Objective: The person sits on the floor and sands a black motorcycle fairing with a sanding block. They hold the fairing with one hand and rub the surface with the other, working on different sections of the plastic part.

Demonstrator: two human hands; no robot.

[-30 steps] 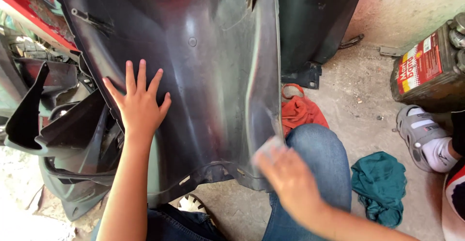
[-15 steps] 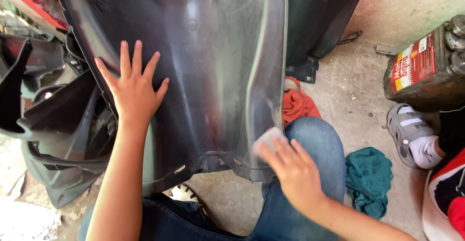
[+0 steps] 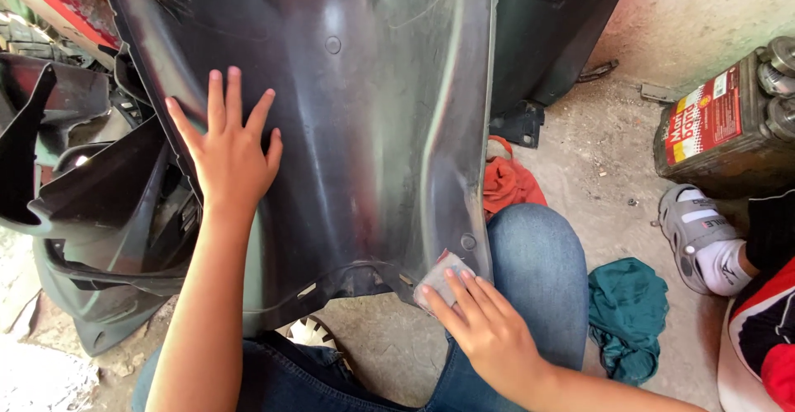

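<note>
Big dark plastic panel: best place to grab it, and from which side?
Probably the dark panel takes best at its raised right edge flange, from the right: it forms a lip that fingers can wrap. The broad middle is smooth; the left hand only presses flat there, and the right hand works the bottom corner.

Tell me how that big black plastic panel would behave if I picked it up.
The black plastic panel looks thin and moulded, so probably light for its size and somewhat flexible. Its glossy surface may be slippery. Wide and curved, it rests on the knee, steadied by the left hand, so it would likely tip if released.
</note>
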